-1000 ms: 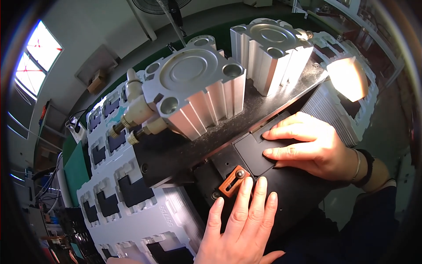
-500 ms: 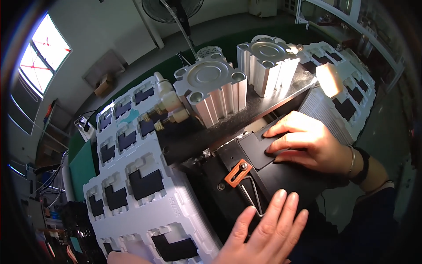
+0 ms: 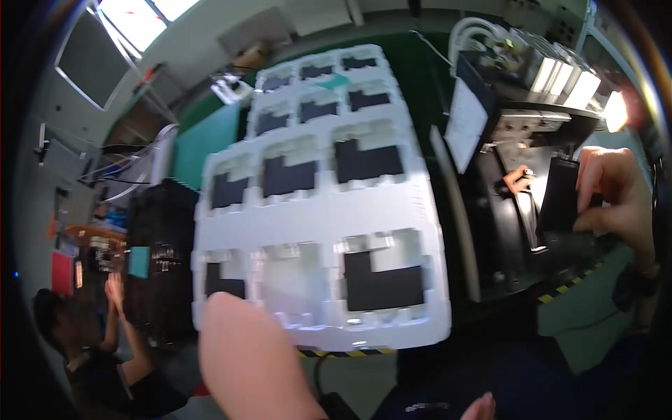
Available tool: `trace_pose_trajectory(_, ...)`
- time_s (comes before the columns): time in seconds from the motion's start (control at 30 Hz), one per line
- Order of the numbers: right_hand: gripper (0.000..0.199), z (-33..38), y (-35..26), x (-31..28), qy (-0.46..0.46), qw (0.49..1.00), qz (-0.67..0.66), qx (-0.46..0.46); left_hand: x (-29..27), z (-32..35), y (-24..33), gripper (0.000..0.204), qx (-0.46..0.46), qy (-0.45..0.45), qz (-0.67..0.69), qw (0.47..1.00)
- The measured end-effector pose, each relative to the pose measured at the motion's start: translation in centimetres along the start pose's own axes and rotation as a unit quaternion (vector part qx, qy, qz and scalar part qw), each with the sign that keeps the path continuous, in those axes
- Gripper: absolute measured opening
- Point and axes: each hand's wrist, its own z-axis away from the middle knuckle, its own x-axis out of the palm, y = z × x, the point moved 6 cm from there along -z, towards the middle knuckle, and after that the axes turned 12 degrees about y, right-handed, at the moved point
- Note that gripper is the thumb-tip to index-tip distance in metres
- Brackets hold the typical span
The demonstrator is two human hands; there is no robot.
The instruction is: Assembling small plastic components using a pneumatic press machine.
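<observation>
My right hand (image 3: pixel 616 196) pinches a flat black plate (image 3: pixel 560 192) by its edge, tilted up over the dark metal fixture at the right. On the fixture an orange clamp piece (image 3: pixel 518 180) sits beside the plate, with a bent metal hex key (image 3: pixel 526 218) below it. Only fingertips of my left hand (image 3: pixel 479 407) show at the lower edge, stretched out, with nothing visible in them. My bare left forearm (image 3: pixel 248 350) overlaps the front-left of a white moulded tray (image 3: pixel 231 227). L-shaped black pieces (image 3: pixel 381 283) fill most of its pockets; one front pocket holds none.
A bright lamp (image 3: pixel 616 112) and silver cylinder blocks (image 3: pixel 560 73) stand above the fixture. A green mat (image 3: pixel 206 143) lies left of the tray. At the lower left sits another person (image 3: pixel 105 364), hands raised together. Yellow-black tape (image 3: pixel 570 283) marks an edge.
My view has swung left, bringing the tray to the middle. The right hand has lifted and tilted the black plate from the fixture. My left hand has dropped back to the lower edge.
</observation>
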Motion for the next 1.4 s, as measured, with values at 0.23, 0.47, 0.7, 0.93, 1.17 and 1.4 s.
trace_pose_trajectory(0.23,0.020,-3.7,-8.3,19.4,-0.323,0.937,-0.125,-0.039,0.9,3.9,2.2,0.055,-0.071,-0.071,-0.019,0.995)
trace_pose_trajectory(0.47,0.018,-4.0,-8.6,28.2,-0.320,0.946,-0.016,-0.050,1.5,6.1,2.3,0.056,-0.090,-0.056,0.002,0.994)
trace_pose_trajectory(0.7,0.025,-2.0,-10.4,28.0,-0.309,0.864,0.114,-0.381,1.7,7.1,1.8,0.056,-0.093,-0.033,0.045,0.994)
trace_pose_trajectory(0.93,0.034,-0.4,-9.8,21.7,-0.173,0.876,0.124,-0.433,1.1,7.2,1.4,0.057,-0.100,-0.031,0.085,0.991)
trace_pose_trajectory(1.17,0.022,3.3,-6.9,19.8,-0.123,0.924,0.109,-0.344,0.5,6.3,1.9,0.058,-0.082,-0.050,0.117,0.988)
trace_pose_trajectory(1.4,0.018,-0.1,-4.4,21.8,-0.160,0.964,-0.133,-0.166,-1.0,3.8,1.2,0.059,-0.002,-0.084,0.124,0.989)
